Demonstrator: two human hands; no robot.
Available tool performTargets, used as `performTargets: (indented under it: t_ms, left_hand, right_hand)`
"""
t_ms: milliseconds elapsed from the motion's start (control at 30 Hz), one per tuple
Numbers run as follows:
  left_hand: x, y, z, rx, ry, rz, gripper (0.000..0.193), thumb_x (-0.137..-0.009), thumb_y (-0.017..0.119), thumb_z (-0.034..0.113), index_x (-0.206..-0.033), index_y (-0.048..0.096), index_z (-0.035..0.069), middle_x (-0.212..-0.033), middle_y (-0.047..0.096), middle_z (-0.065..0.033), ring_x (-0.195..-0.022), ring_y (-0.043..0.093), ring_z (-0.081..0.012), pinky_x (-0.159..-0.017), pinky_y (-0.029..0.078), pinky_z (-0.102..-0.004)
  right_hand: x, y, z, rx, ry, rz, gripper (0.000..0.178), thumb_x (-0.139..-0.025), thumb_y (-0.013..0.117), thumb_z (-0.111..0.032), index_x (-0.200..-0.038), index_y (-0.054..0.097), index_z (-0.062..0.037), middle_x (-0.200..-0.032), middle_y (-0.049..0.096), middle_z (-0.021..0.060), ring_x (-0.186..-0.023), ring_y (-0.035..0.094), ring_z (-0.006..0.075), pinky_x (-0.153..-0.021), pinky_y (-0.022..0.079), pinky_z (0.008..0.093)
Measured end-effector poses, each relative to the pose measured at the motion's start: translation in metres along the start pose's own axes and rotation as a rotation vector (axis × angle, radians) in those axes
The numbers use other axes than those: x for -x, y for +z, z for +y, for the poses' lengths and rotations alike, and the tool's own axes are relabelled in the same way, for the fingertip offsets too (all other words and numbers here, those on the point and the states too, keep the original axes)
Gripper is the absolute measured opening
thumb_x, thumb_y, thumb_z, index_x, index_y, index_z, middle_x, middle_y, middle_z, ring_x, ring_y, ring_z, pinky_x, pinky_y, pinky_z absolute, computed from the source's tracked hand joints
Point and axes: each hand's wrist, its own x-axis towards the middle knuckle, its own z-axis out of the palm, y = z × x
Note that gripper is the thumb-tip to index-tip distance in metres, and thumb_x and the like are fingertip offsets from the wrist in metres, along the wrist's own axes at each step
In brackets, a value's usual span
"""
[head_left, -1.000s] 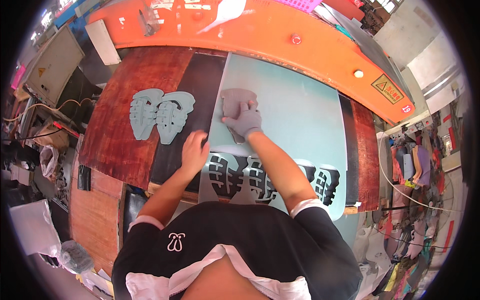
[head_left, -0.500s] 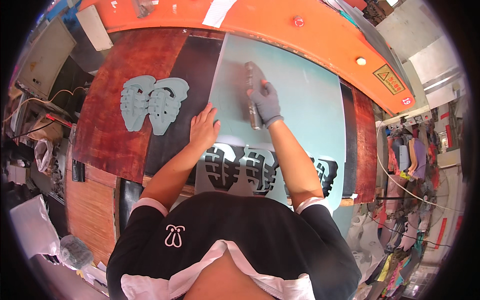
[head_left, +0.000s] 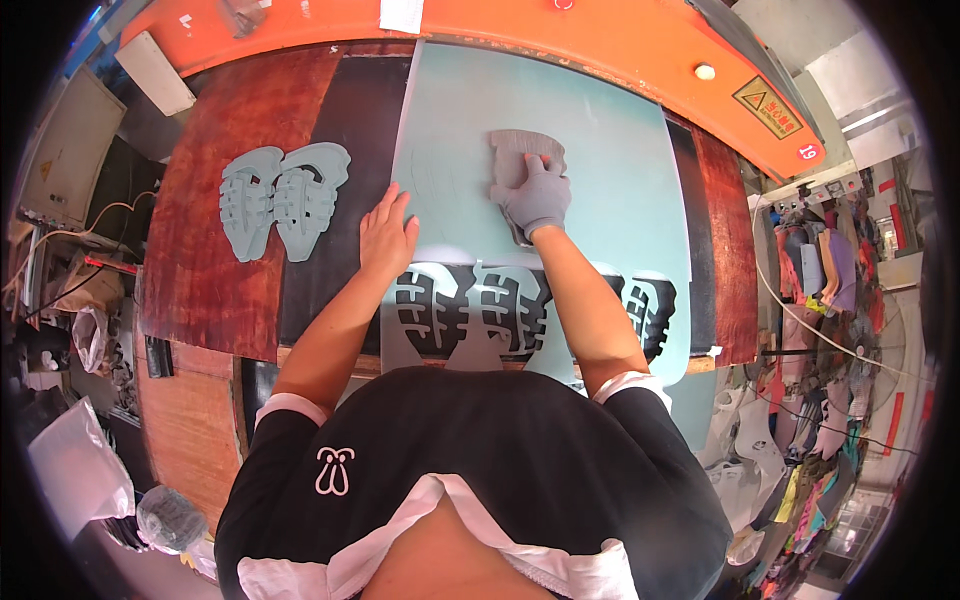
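Note:
My right hand, in a grey glove, holds a grey cutting die over the pale blue-green sheet. The die's broad face is turned up, and its underside is hidden. My bare left hand rests with fingers stretched at the sheet's left edge, holding nothing. Several sandal-shaped openings with strap bars run along the sheet's near part, and black shows through them. Left of my left hand, two cut sandal-upper pieces in the same pale colour lie side by side on a reddish-brown board.
An orange machine beam with a warning label crosses the far side. A black strip lies between the board and the sheet. Coloured scraps hang at the right; plastic bags are at the lower left.
The cutting die has gone from standing on edge, blurred by motion, to a flatter pose with its face up. My left hand stays by the sheet's edge. The whole view has shifted slightly.

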Motion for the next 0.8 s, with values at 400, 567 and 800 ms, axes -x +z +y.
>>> performTargets:
  t_ms: [400,567,800]
  left_hand:
    - [0.001,-0.005,-0.004,0.153,0.002,0.038,0.049,-0.088,0.054,0.027,-0.130,0.043,0.004,-0.145,0.032,-0.0114,-0.126,0.038,-0.0299,-0.104,0.029,-0.0454]
    - [0.071,-0.051,-0.008,0.255,0.118,0.139,0.044,-0.085,0.059,0.024,-0.122,0.048,0.002,-0.127,0.049,-0.0197,-0.114,0.048,-0.0362,-0.096,0.037,-0.0406]
    - [0.176,-0.062,-0.002,-0.044,0.116,0.048,0.021,-0.076,0.065,0.014,-0.063,0.050,0.007,-0.070,0.051,-0.0074,-0.067,0.052,-0.0276,-0.059,0.040,-0.0397]
  right_hand:
    - [-0.005,0.017,0.041,-0.159,-0.166,0.140,0.069,-0.068,0.069,-0.049,-0.116,0.053,-0.0029,-0.127,0.047,0.0199,-0.111,0.045,0.0393,-0.092,0.041,0.0447]
    - [0.065,-0.028,0.125,-0.233,-0.214,0.326,0.051,-0.079,0.068,-0.031,-0.115,0.051,0.0019,-0.116,0.054,0.0209,-0.110,0.050,0.0374,-0.092,0.042,0.0421]
    - [0.223,-0.023,0.192,-0.121,-0.405,0.374,0.020,-0.076,0.064,-0.014,-0.090,0.056,-0.0040,-0.087,0.056,0.0133,-0.082,0.054,0.0323,-0.073,0.044,0.0405]
